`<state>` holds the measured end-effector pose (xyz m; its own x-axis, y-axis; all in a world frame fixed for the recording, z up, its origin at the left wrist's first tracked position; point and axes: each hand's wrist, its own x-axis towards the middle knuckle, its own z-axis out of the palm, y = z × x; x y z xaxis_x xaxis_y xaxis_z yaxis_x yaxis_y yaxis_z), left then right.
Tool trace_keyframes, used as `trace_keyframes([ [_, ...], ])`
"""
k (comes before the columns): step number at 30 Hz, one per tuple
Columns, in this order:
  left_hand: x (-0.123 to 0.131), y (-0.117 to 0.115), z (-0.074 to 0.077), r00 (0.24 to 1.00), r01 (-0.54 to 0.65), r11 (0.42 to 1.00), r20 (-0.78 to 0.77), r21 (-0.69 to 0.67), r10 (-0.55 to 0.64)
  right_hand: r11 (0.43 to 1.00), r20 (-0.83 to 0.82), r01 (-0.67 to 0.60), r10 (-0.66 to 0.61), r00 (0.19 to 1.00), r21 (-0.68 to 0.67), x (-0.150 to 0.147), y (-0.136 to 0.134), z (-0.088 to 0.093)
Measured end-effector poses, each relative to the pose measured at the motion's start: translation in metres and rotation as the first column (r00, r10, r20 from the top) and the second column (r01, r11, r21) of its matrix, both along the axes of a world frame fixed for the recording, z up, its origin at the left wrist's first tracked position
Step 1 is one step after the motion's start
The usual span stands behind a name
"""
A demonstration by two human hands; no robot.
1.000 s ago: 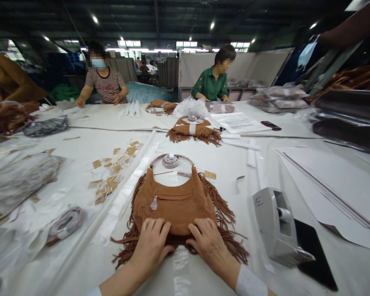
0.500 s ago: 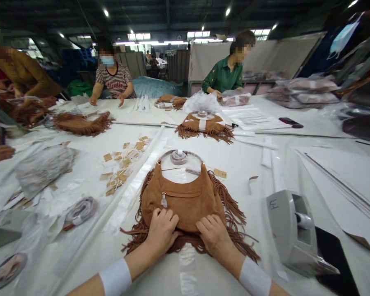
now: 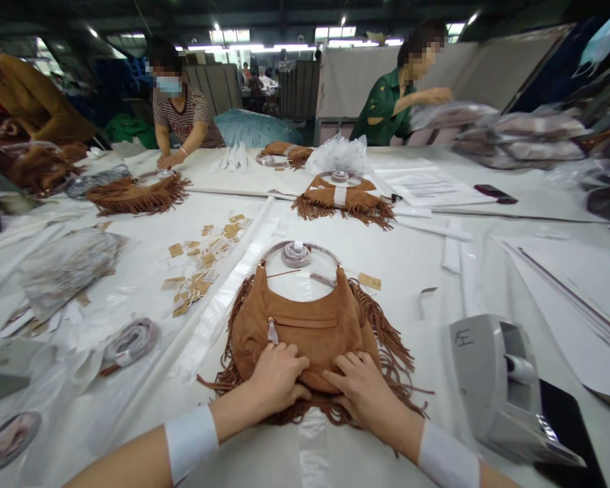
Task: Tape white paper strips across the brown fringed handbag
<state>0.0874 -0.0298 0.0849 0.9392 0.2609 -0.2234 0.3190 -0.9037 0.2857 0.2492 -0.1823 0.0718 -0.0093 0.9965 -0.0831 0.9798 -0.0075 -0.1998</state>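
A brown suede fringed handbag (image 3: 305,325) lies flat on the white table (image 3: 411,271) right in front of me, its wrapped round handle (image 3: 297,252) pointing away. My left hand (image 3: 279,376) and my right hand (image 3: 360,386) rest side by side on the bag's lower edge, fingers curled and pressed into the suede above the fringe. A strip of clear tape (image 3: 312,447) runs out from under the bag toward me.
A grey tape dispenser (image 3: 498,386) and a black phone (image 3: 572,434) sit at my right. Small tan tags (image 3: 203,264) and a coiled wrapped strap (image 3: 129,341) lie at left. More fringed bags (image 3: 343,200) lie farther back, where three people work.
The camera view has shifted, and my hands have slid slightly up the bag's lower edge. The person in green has lifted a wrapped bundle to the right.
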Motion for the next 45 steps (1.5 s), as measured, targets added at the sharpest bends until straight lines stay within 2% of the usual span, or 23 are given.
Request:
trace_keyframes([
  [5, 0.026, 0.004, -0.003, 0.994, 0.041, 0.996, -0.095, -0.080, -0.048, 0.956, 0.009, -0.038, 0.042, 0.999, -0.289, 0.005, 0.026, 0.021],
  [9, 0.034, 0.027, -0.011, 0.996, 0.035, 0.984, -0.077, -0.173, -0.049, 0.933, -0.038, -0.043, 0.031, 0.999, -0.358, 0.016, 0.043, 0.023],
  [13, 0.033, 0.046, -0.018, 0.999, 0.028, 0.954, -0.035, -0.299, -0.040, 0.956, -0.059, -0.034, 0.018, 0.998, -0.293, 0.020, 0.044, 0.023],
  [17, 0.028, 0.052, -0.021, 1.000, 0.026, 0.901, 0.021, -0.433, -0.019, 0.990, 0.003, 0.034, -0.033, 0.999, -0.139, 0.014, 0.036, 0.017],
  [22, 0.024, 0.052, -0.023, 0.998, 0.068, 0.786, 0.034, -0.614, -0.060, 0.997, 0.037, 0.058, -0.057, 0.998, -0.042, 0.007, 0.032, 0.004],
  [24, 0.024, 0.053, -0.025, 0.997, 0.070, 0.734, 0.027, -0.675, -0.071, 0.997, 0.007, 0.043, -0.044, 0.999, 0.064, 0.006, 0.030, 0.000],
  [28, 0.025, 0.057, -0.030, 0.996, 0.071, 0.653, 0.021, -0.754, -0.083, 0.929, -0.046, 0.008, 0.010, 0.999, 0.371, 0.000, 0.022, -0.005],
  [31, 0.025, 0.058, -0.031, 0.996, 0.068, 0.613, 0.018, -0.787, -0.087, 0.879, 0.010, -0.051, 0.052, 0.999, 0.475, -0.009, 0.018, -0.005],
  [34, 0.025, 0.059, -0.030, 0.996, 0.047, 0.584, -0.003, -0.810, -0.084, 0.872, 0.048, -0.104, 0.092, 0.995, 0.478, -0.021, 0.019, -0.006],
  [38, 0.026, 0.063, -0.030, 0.996, 0.000, 0.555, -0.050, -0.832, -0.075, 0.890, 0.121, -0.185, 0.148, 0.982, 0.416, -0.040, 0.025, -0.008],
  [42, 0.031, 0.067, -0.034, 0.995, -0.035, 0.520, -0.080, -0.854, -0.063, 0.919, 0.162, -0.161, 0.108, 0.981, 0.360, -0.055, 0.030, -0.011],
  [45, 0.031, 0.069, -0.035, 0.996, -0.044, 0.527, -0.076, -0.849, -0.039, 0.936, 0.168, -0.154, 0.104, 0.980, 0.316, -0.057, 0.032, -0.013],
])
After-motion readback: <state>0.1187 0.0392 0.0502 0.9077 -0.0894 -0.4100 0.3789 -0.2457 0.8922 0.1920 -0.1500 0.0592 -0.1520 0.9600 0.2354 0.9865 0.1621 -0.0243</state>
